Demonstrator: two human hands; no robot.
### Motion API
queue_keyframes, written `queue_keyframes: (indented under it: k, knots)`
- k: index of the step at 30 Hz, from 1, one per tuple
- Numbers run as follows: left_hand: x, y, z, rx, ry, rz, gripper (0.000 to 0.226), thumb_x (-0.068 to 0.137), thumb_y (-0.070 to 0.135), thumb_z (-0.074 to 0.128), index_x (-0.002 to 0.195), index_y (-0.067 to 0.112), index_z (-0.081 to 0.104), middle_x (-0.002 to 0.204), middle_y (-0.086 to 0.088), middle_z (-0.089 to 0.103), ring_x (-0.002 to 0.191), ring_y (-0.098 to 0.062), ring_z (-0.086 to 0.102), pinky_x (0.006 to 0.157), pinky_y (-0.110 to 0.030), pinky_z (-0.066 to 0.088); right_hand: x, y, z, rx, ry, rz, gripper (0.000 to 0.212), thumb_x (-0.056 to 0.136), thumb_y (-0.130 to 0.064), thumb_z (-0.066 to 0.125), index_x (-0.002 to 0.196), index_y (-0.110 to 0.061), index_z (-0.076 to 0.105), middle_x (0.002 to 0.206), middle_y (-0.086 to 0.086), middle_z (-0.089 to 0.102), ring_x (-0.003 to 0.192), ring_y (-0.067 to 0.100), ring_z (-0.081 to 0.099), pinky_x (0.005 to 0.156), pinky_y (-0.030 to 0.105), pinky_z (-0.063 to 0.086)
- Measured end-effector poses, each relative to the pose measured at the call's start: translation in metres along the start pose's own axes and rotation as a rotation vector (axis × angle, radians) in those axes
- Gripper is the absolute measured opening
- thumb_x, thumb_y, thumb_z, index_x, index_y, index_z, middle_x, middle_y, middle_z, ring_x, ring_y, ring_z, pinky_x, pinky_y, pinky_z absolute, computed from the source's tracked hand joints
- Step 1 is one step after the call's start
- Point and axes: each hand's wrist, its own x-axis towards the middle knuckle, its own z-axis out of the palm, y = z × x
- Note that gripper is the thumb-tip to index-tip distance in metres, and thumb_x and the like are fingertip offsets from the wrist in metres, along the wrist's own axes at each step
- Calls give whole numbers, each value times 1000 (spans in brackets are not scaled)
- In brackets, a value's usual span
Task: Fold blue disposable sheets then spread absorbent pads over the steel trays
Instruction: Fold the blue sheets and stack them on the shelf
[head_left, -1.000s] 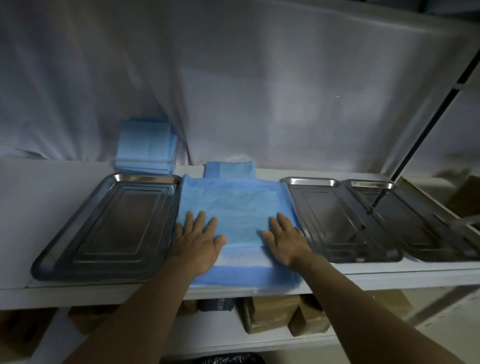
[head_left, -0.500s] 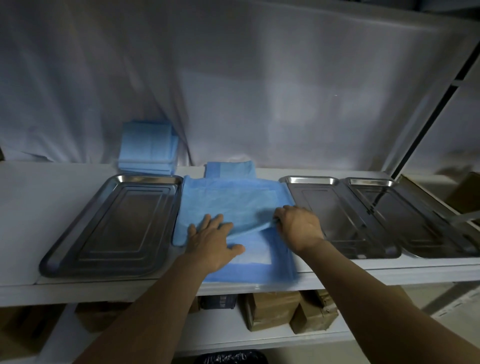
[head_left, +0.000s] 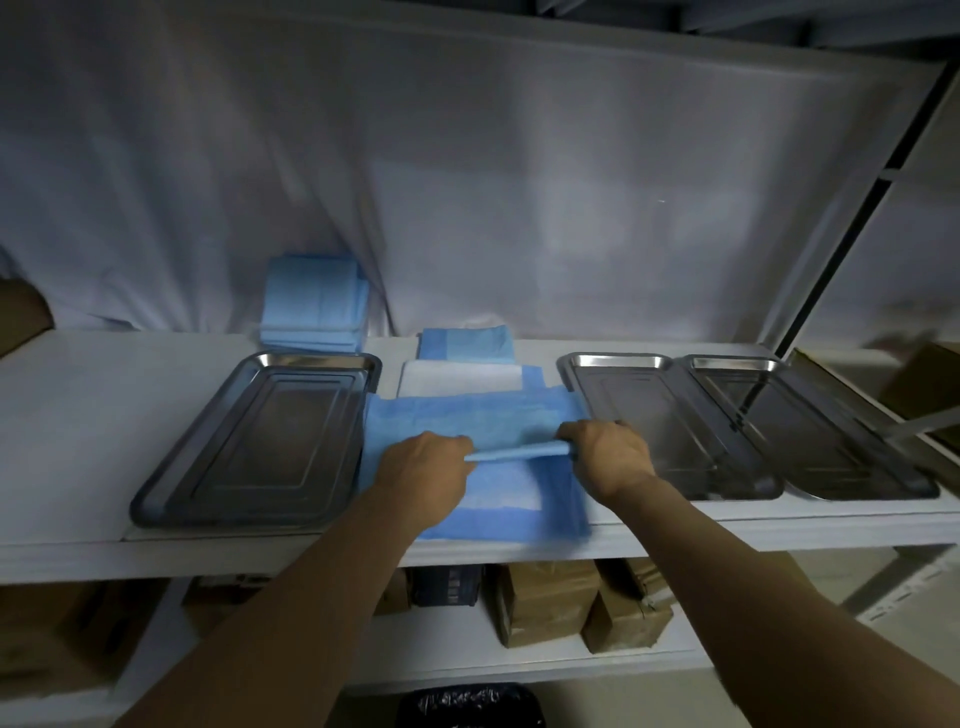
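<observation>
A blue disposable sheet lies on the white shelf between 2 of the steel trays, its near edge now lifted and pulled back toward the wall, where 0.5 s ago it was only starting to rise. The left hand and the right hand, both curled, pinch that raised fold at either end; 1 s ago both lay flat on the sheet. Beneath it an absorbent pad, white centre with blue border, shows at front and back. The left tray sits just beside the sheet; the middle tray and right tray overlap on the other side. A folded blue piece rests behind, and a stack of folded sheets leans at the white drape. Brown boxes fill the lower shelf
</observation>
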Motion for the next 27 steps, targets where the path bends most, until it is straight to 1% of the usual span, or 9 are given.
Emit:
queue_keyframes:
  k: [6,9,11,14,17,19,21,24,27]
  knots:
    - [-27,-33,16,-67,-64,-133,25,84,7,52,103,8,67,95,-6,65,93,-25,62,77,-29,50,-23,7,-12,122,-73,-8,32,95,-15,42,118,-30,57,111,3,65,101,26,61,83,29,44]
    - [-34,-37,3,-226,50,-154,11,84,5,55,85,5,66,78,-10,60,76,-24,56,63,-24,42,-30,11,-12,187,-92,29,22,95,-25,50,112,-27,63,108,3,67,98,25,62,79,31,48]
    - [-37,-39,-9,-393,108,-170,7,82,6,61,77,10,64,65,-3,54,65,-20,52,53,-24,36,-31,15,-16,242,-96,96,20,93,-29,55,109,-23,65,104,5,68,96,25,63,76,31,48]
    - [-43,-44,-15,-647,130,-236,14,79,2,65,69,10,60,58,-1,49,54,-14,44,50,-22,33,-31,22,-20,292,-157,159,23,86,-20,63,107,-13,68,103,10,69,93,26,64,76,29,48]
    - [-48,-51,-6,-708,118,-303,23,77,-2,65,60,7,53,57,-4,45,52,-13,40,50,-22,30,-30,24,-19,313,-306,203,25,82,-11,64,107,-5,68,105,13,68,88,23,65,79,28,54]
    - [-45,-57,3,-713,101,-328,25,80,1,65,61,9,52,57,-3,46,53,-13,42,50,-22,31,-25,24,-22,386,-336,240,26,82,-12,65,106,-1,67,96,13,68,78,21,65,74,28,56]
    - [-41,-62,7,-734,119,-342,24,83,7,64,64,9,49,60,-2,46,54,-14,42,52,-23,31,-17,24,-27,522,-261,272,29,83,-17,66,105,1,67,89,12,65,75,21,61,68,30,53]
    - [-31,-68,8,-752,235,-356,27,84,14,64,63,14,46,62,-1,46,59,-17,44,54,-24,32,-6,26,-29,819,-90,355,30,82,-13,69,106,3,66,99,18,65,85,25,59,76,34,51]
    - [-23,-66,6,-736,317,-341,16,86,14,63,75,13,52,69,0,51,67,-17,49,54,-23,34,3,26,-21,964,-92,461,37,79,-10,73,111,5,63,108,20,63,90,26,57,85,39,50]
